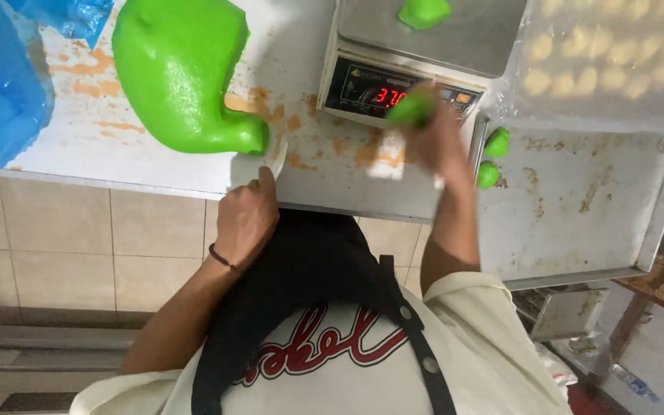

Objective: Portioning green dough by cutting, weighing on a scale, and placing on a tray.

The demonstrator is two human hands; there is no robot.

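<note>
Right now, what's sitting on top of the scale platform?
One small green dough piece lies on the scale platform, near its far edge. The frame cuts off its top, so anything farther back on the platform is out of view.

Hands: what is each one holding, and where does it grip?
Left hand grips a white scraper by its lower end, blade against the green dough. Right hand holds a small dough piece in its fingertips.

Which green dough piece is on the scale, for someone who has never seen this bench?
Find the steel digital scale at the bench's far edge. On its grey platform lies one small bright green dough lump. Unlike the two green balls on the tray to the right, it sits alone.
</note>
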